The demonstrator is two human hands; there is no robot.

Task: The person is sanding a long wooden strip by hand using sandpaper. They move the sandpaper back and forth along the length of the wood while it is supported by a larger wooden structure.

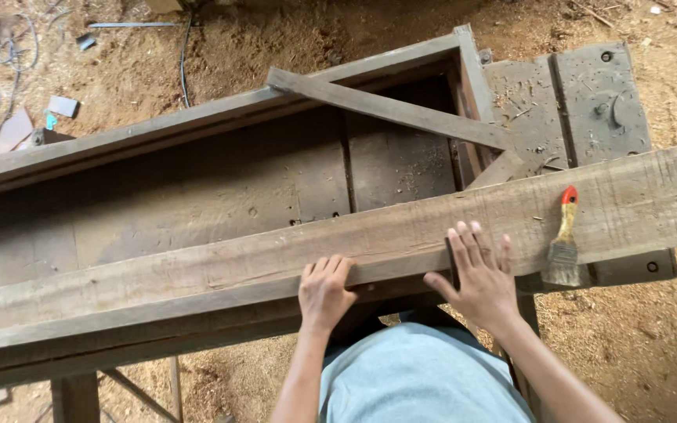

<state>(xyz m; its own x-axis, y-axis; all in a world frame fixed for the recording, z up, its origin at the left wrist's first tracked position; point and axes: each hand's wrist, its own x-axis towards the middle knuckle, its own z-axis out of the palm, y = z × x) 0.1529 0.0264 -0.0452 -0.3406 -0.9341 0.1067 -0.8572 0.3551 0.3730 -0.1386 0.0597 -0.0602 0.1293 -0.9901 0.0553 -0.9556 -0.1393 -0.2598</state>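
One long plank (276, 262); left hand (324, 291), right hand (476, 278) both flat on it, ungripped. One paintbrush (564, 243) right of right hand.

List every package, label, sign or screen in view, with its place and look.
None in view: no package, label, sign or screen shows.
What is there: a long wooden plank across a metal bench, both hands on the plank's near edge, left hand, right hand.
A brush with a red-tipped handle lies on the plank, right of the right hand.
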